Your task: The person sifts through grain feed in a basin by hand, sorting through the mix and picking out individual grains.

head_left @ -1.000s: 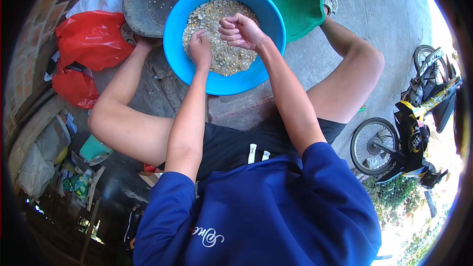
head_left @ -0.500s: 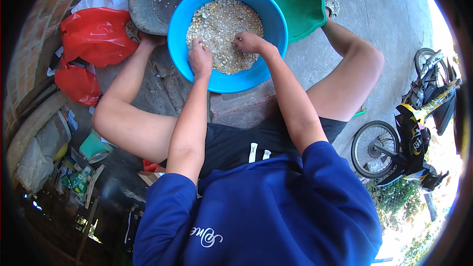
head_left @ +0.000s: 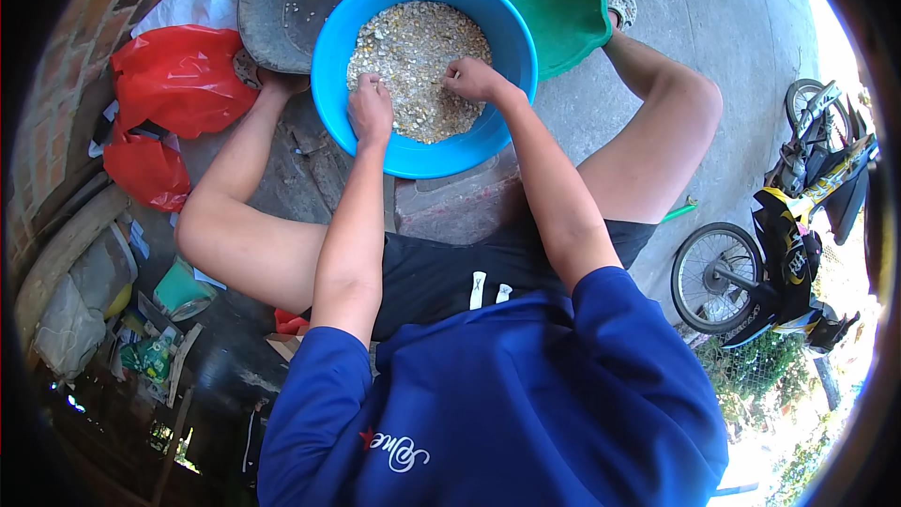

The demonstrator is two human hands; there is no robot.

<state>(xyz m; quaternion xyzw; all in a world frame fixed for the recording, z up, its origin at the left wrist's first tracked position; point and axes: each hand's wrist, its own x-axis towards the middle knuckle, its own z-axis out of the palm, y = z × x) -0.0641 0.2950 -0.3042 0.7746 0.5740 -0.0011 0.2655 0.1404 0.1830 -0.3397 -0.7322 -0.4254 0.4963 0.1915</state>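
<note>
A round blue basin (head_left: 422, 164) stands between my legs, with a layer of pale yellow and white grain (head_left: 422, 47) that looks like dried corn kernels. Over its left side is my left hand (head_left: 370, 108), fingers curled and closed just above the grain. My right hand (head_left: 472, 80) reaches in from the right, its fingertips pinched together close to the grain. Whatever lies between the fingers of either hand is too small to make out.
Behind the basin are a dark, worn container (head_left: 282, 33) with a few kernels and a green basin (head_left: 554, 9). Red plastic bags (head_left: 178, 75) lie to the left near a brick wall (head_left: 70, 75). A motorbike (head_left: 784, 263) stands at the right.
The whole view has shifted slightly, so the basin appears a little further left. Both hands stay over the grain, with fingers still curled; the left hand has turned a little.
</note>
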